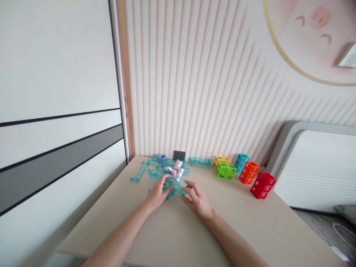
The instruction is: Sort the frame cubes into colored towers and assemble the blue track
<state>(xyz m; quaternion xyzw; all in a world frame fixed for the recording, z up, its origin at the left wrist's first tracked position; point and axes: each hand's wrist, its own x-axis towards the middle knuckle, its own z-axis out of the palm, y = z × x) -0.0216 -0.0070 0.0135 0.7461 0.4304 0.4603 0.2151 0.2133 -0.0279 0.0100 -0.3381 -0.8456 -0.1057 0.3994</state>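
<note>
Between my two hands is a curved, see-through teal track piece (176, 184), just above the table. My left hand (157, 193) grips its left end with thumb and fingers closed. At the opposite end, the bent fingers of my right hand (198, 199) close on the piece. Right behind it lie several pale lilac blocks (178, 171), partly hidden by the piece and my fingers. More teal track pieces (140, 171) are spread around them, some overlapping. A small blue-violet open cube (162, 159) sits toward the back.
At the table's right stand open-frame blocks: yellow (219, 160), green (226, 171), blue (241, 163), orange (249, 172) and red (263, 185). Another teal track piece (200, 162) rests along the ribbed wall, near a dark socket (179, 155). A white cabinet (61, 155) borders the left side.
</note>
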